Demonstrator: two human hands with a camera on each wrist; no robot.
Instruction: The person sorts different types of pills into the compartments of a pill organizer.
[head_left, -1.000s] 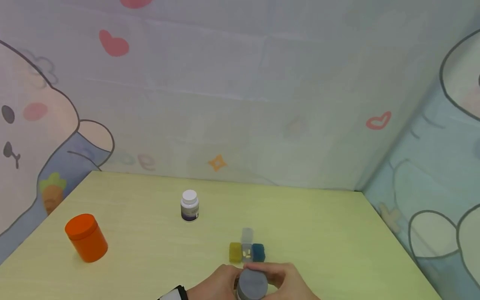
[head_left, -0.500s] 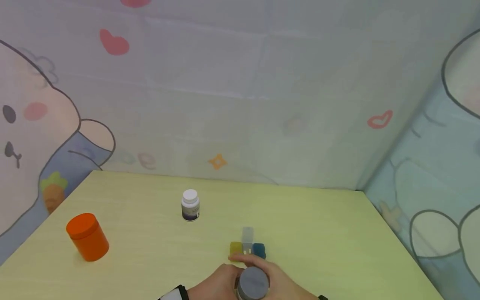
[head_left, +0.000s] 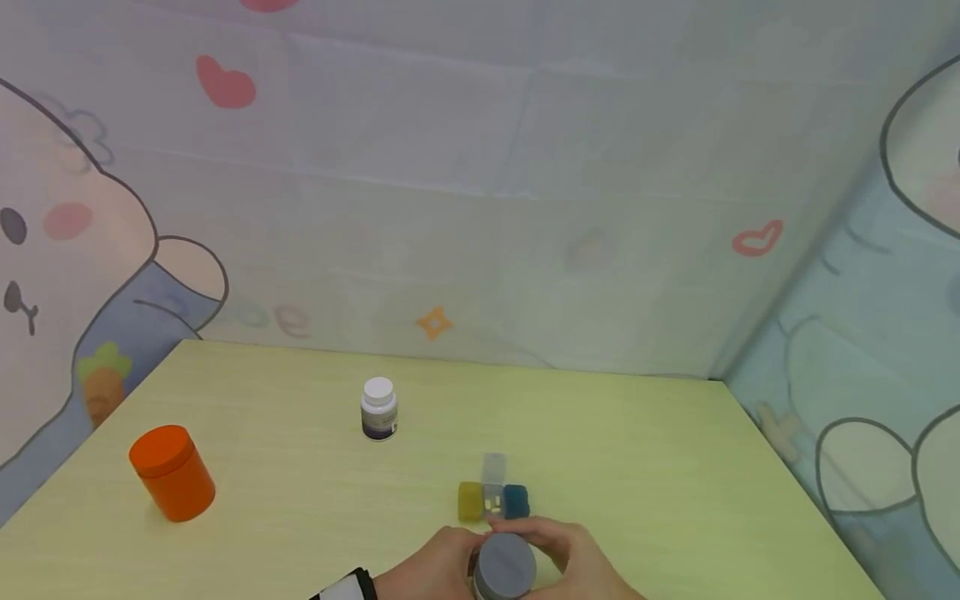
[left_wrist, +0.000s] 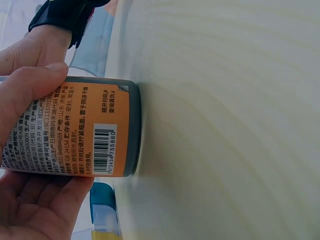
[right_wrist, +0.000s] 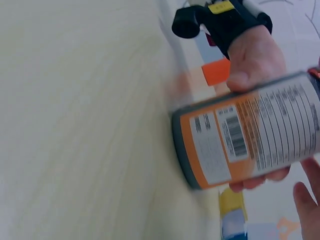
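Note:
A bottle with an orange printed label (right_wrist: pixel 250 135) and a flat grey lid (head_left: pixel 506 567) stands upright on the yellow-green table (head_left: pixel 637 467) at its near edge. My left hand (head_left: pixel 431 567) grips the bottle's body, thumb on one side and fingers on the other, as the right wrist view shows (right_wrist: pixel 250 55). My right hand (head_left: pixel 573 554) curls round the grey lid from the right. In the left wrist view the bottle's dark base (left_wrist: pixel 131 130) rests on the tabletop.
A small pill organiser (head_left: pixel 492 500) with yellow, clear and blue boxes lies just beyond the hands. A white-capped little bottle (head_left: pixel 378 408) stands farther back. An orange jar (head_left: pixel 172 473) stands at the left. Printed cloth walls close the table's back and right sides.
My right hand's fingers have shifted round the grey lid, drawing back from its far side. The bottle and my left hand have stayed in place.

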